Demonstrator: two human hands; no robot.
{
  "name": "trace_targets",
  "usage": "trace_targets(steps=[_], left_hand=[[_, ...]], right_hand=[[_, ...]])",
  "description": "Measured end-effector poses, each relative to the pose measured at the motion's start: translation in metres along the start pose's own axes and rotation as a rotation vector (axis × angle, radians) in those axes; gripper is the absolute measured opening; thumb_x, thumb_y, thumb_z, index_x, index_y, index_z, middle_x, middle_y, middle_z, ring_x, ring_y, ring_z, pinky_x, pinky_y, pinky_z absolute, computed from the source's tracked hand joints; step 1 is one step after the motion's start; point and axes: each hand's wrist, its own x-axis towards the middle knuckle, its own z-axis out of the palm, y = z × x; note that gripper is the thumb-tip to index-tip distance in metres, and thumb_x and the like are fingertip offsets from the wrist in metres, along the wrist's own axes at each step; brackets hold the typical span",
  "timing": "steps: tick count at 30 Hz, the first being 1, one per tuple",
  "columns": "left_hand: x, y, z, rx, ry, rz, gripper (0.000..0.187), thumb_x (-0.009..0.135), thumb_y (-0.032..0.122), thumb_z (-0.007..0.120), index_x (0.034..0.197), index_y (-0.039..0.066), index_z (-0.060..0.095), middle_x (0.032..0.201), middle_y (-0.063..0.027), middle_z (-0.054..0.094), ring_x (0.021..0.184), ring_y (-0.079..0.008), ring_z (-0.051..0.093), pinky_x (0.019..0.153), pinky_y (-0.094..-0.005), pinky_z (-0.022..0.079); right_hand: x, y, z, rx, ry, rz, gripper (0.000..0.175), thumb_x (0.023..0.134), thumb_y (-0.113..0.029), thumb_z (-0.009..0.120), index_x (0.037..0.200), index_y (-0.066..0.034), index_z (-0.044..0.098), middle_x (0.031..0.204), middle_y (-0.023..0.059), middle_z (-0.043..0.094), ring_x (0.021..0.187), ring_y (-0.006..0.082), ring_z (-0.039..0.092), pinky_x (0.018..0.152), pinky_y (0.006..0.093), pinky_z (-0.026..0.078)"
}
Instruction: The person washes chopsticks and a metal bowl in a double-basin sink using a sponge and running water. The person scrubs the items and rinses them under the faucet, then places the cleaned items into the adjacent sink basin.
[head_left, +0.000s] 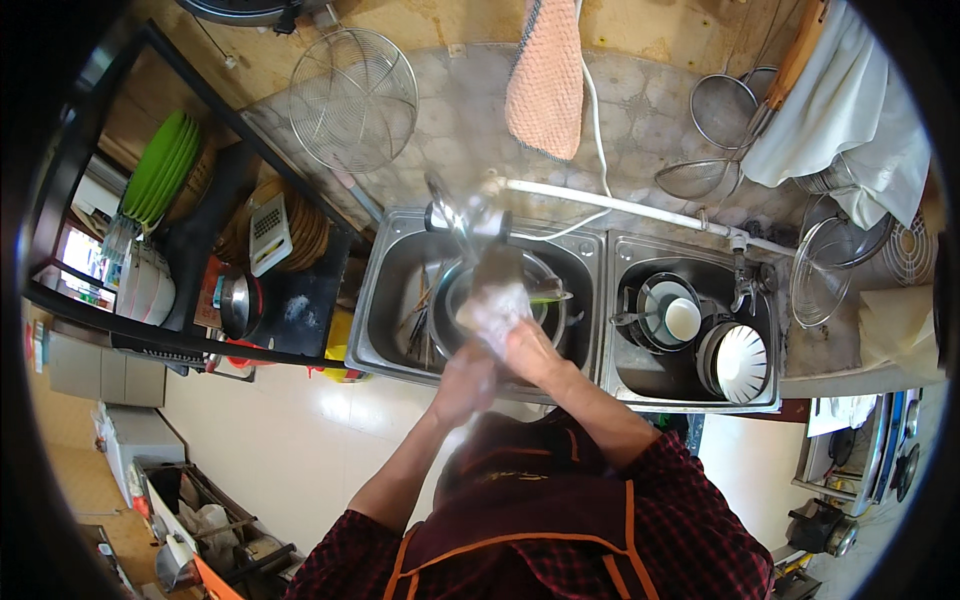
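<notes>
My right hand (534, 352) grips a whitish, blurred thing (496, 311) over the left sink bowl (390, 277). Water from the curved faucet (450, 214) and motion blur hide what it is. My left hand (466, 382) is close below it, near the sink's front edge, its fingers curled and blurred; whether it holds anything cannot be made out. Beneath both hands a round metal basin (442, 307) sits in the sink. Several chopsticks (418, 311) lean in the sink left of the basin. A green-and-clear item (551, 295) shows at the basin's right.
The right sink bowl (637, 379) holds a small white bowl (682, 319) among nested dishes, and a striped bowl (741, 364). A black shelf (300, 319) stands left with green plates (161, 165). A wire strainer (352, 97) and a peach towel (546, 82) hang behind.
</notes>
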Motion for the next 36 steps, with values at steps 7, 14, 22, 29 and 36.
trace_targets(steps=[7, 14, 22, 29, 36], left_hand=[[-0.033, 0.002, -0.031, 0.054, -0.134, -0.064, 0.011, 0.1, 0.006, 0.055, 0.106, 0.011, 0.046, 0.072, -0.0007, 0.047, 0.048, -0.0108, 0.041, 0.039, -0.0264, 0.034], [-0.046, 0.011, -0.043, 0.011, -0.13, -0.149, 0.011, 0.101, 0.01, 0.057, 0.104, 0.012, 0.046, 0.07, -0.0003, 0.045, 0.049, -0.0099, 0.041, 0.038, -0.0247, 0.032], [-0.026, 0.015, -0.075, -0.197, -0.084, -0.045, 0.013, 0.101, 0.009, 0.058, 0.093, 0.011, 0.048, 0.07, -0.0003, 0.047, 0.049, -0.0092, 0.042, 0.036, -0.023, 0.031], [-0.026, 0.012, -0.066, -0.154, -0.204, -0.064, 0.014, 0.1, 0.009, 0.059, 0.113, 0.01, 0.055, 0.071, 0.0028, 0.05, 0.05, -0.0077, 0.045, 0.04, -0.0238, 0.035], [-0.055, 0.014, -0.067, -0.05, -0.257, -0.126, 0.01, 0.099, 0.008, 0.057, 0.105, 0.008, 0.049, 0.066, -0.0026, 0.045, 0.043, -0.011, 0.038, 0.035, -0.0253, 0.029]], right_hand=[[0.025, 0.025, 0.007, -0.066, -0.137, 0.439, 0.041, 0.085, -0.001, 0.059, 0.125, -0.0073, 0.06, 0.11, 0.0203, 0.067, 0.109, 0.0354, 0.065, 0.098, 0.05, 0.049], [0.02, 0.022, 0.023, -0.281, -0.408, 0.338, 0.053, 0.082, -0.001, 0.058, 0.135, -0.0054, 0.057, 0.108, 0.0212, 0.069, 0.098, 0.0329, 0.069, 0.088, 0.0451, 0.054], [-0.025, -0.02, 0.023, -0.08, -0.121, -0.201, 0.041, 0.087, -0.007, 0.058, 0.127, -0.0115, 0.064, 0.113, 0.0156, 0.07, 0.107, 0.0337, 0.065, 0.099, 0.043, 0.049], [0.021, -0.033, 0.018, -0.072, -0.221, -0.173, 0.02, 0.088, -0.008, 0.06, 0.107, -0.0085, 0.067, 0.088, 0.0132, 0.065, 0.086, 0.0328, 0.065, 0.078, 0.0452, 0.052], [0.028, 0.011, 0.03, -0.293, -0.17, 0.2, 0.042, 0.085, 0.001, 0.056, 0.125, -0.0087, 0.065, 0.105, 0.0211, 0.07, 0.096, 0.0335, 0.07, 0.091, 0.0445, 0.055]])
